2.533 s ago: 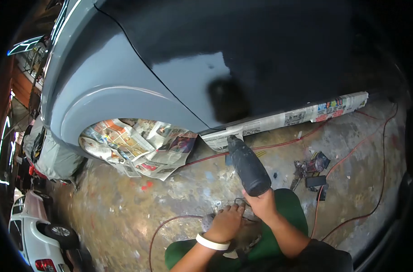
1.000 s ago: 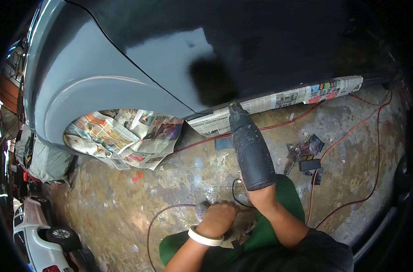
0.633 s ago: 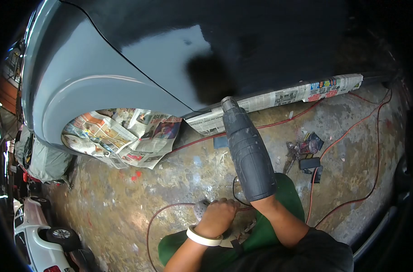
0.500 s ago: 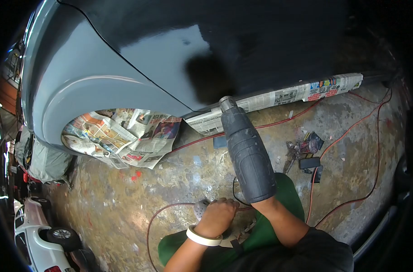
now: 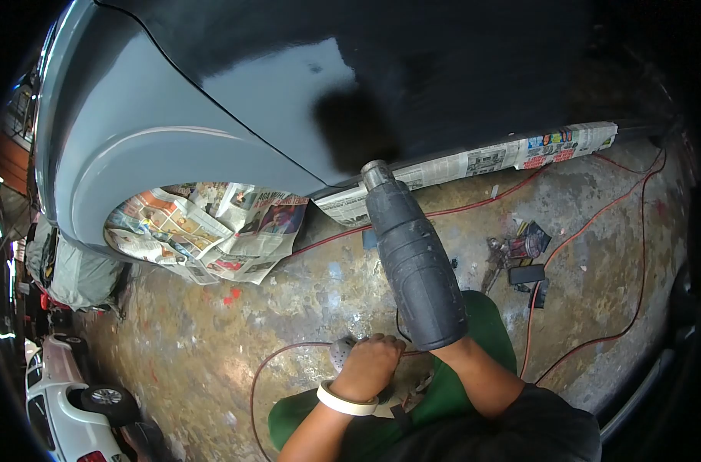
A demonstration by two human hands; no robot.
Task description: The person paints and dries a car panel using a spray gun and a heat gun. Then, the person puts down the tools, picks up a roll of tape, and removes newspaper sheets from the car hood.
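My right hand (image 5: 457,353) is mostly hidden behind the dark grey heat gun (image 5: 418,269) that it holds. The metal nozzle points at the lower edge of a dark grey car door (image 5: 281,92), close to the seam with the fender. My left hand (image 5: 371,368) is closed in front of my lap, its fingers curled under, so what they grip is hidden. Beside it shows a round, pale grey disc with holes (image 5: 340,354). Around my left wrist sits a roll of cream masking tape (image 5: 347,402).
Newspaper (image 5: 212,231) covers the wheel arch, and a newspaper strip (image 5: 489,160) runs along the sill. Red hoses (image 5: 641,254) cross the stained floor (image 5: 204,339). A dark rectangular block (image 5: 527,274) lies among scraps at right. A white vehicle (image 5: 66,416) stands at lower left.
The heat gun's nozzle has shifted slightly left along the door's lower edge, and its body has tilted a little left. My left hand stays in place.
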